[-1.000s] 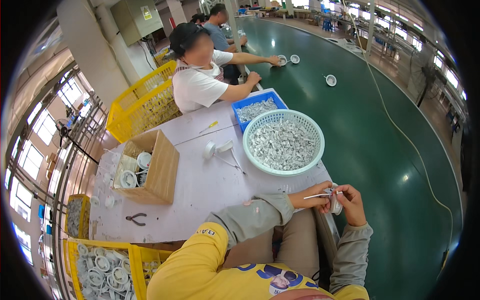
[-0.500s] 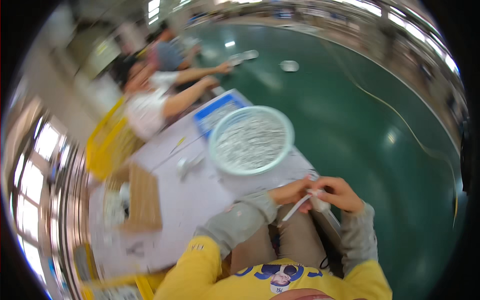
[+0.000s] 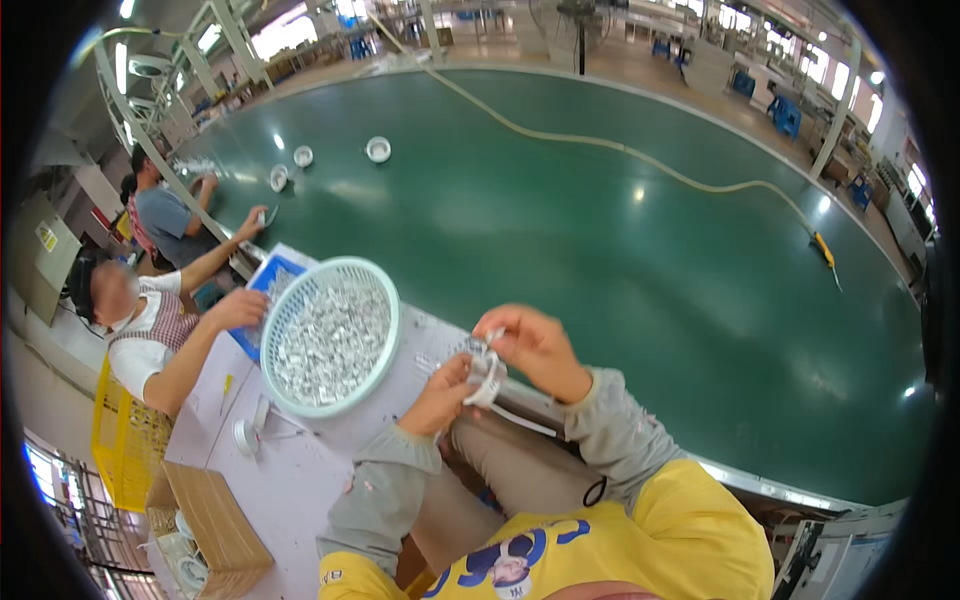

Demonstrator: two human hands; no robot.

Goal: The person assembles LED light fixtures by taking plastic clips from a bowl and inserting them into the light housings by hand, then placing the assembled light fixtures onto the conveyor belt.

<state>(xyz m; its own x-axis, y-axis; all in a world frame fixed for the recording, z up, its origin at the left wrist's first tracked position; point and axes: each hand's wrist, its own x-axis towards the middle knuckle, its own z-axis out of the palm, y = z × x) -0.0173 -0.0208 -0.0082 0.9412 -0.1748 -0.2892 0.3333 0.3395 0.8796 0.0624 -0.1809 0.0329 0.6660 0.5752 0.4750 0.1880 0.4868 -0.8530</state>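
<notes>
Over my lap, beside the table edge, my left hand (image 3: 440,398) is closed round a white ring-shaped fitting (image 3: 487,386). My right hand (image 3: 543,348) is across from it, thumb and fingers pinched on a small pale piece (image 3: 494,336) at the fitting's top. Whether that piece is fixed to the fitting, I cannot tell. A pale green round basket (image 3: 392,345) full of small silvery-white pieces stands on the table to the left of my hands. Some small loose pieces (image 3: 425,362) lie between the basket and my left hand.
A blue tray (image 3: 247,347) sits behind the basket, near a co-worker's hand (image 3: 237,310). White fittings (image 3: 246,437) and a yellow tool (image 3: 226,388) lie on the table (image 3: 290,480), with a cardboard box (image 3: 225,530) nearer. Beyond runs a green conveyor belt (image 3: 600,240) carrying white rings (image 3: 378,150).
My view has turned right, so the basket and co-worker appear farther left. Both hands stay together at the white fitting; the white strip that hung from them no longer shows clearly.
</notes>
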